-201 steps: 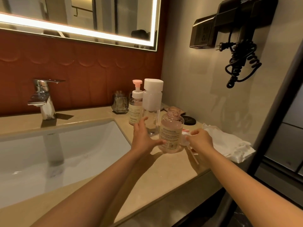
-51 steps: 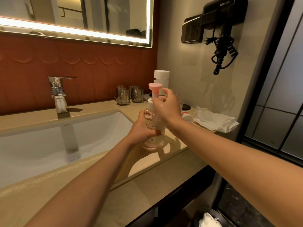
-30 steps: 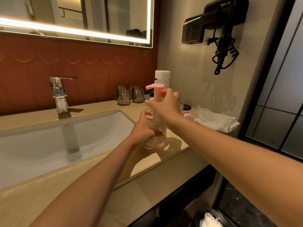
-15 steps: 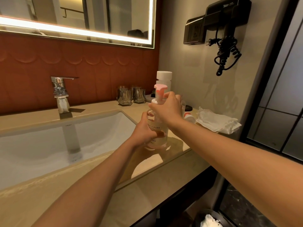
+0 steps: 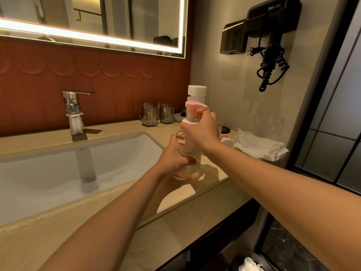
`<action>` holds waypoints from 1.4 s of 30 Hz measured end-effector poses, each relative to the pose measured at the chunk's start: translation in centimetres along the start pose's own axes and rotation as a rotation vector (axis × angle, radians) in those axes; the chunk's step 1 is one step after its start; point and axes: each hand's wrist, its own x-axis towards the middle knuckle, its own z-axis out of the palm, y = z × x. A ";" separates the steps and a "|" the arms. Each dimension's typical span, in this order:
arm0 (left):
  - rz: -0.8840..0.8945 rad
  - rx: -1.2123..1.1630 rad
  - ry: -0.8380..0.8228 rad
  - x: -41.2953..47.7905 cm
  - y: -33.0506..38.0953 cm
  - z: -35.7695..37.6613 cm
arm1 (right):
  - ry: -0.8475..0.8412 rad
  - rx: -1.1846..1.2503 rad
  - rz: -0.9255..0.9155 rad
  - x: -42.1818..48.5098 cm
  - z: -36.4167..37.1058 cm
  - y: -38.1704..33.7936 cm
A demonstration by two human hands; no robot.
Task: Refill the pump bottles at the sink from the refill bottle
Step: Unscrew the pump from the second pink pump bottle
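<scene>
A clear pump bottle [image 5: 189, 153] with printed lettering stands on the beige counter [image 5: 175, 202], right of the basin. My left hand [image 5: 173, 157] grips its body. My right hand [image 5: 201, 130] is curled round the white collar under the pink pump head [image 5: 192, 106], whose nozzle points right. Directly behind stands a taller clear bottle with a white cap [image 5: 197, 90]. Another clear bottle is mostly hidden behind my right hand. A small pump part with a red band [image 5: 226, 140] lies on the counter beside my right wrist.
The white basin [image 5: 78, 173] and chrome tap [image 5: 73, 112] are to the left. Two glass tumblers [image 5: 158, 115] stand by the red wall. A crumpled white cloth [image 5: 257, 144] lies at the right. A black hair dryer [image 5: 271, 36] hangs on the wall. A bin [image 5: 248, 265] sits below the counter.
My right hand has turned the pink pump head on the bottle; its nozzle swung from pointing left to pointing right. My left hand kept holding the bottle in place.
</scene>
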 end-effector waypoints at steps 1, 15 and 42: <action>-0.005 -0.001 0.003 0.1 0.0 0.0 | -0.024 0.029 -0.002 -0.1 0.0 0.0; 0.004 -0.016 -0.008 0.2 -0.4 0.0 | -0.027 0.017 -0.004 0.0 -0.5 0.0; 0.023 -0.023 -0.002 0.2 -0.6 0.0 | -0.030 -0.092 -0.028 0.1 -0.1 0.2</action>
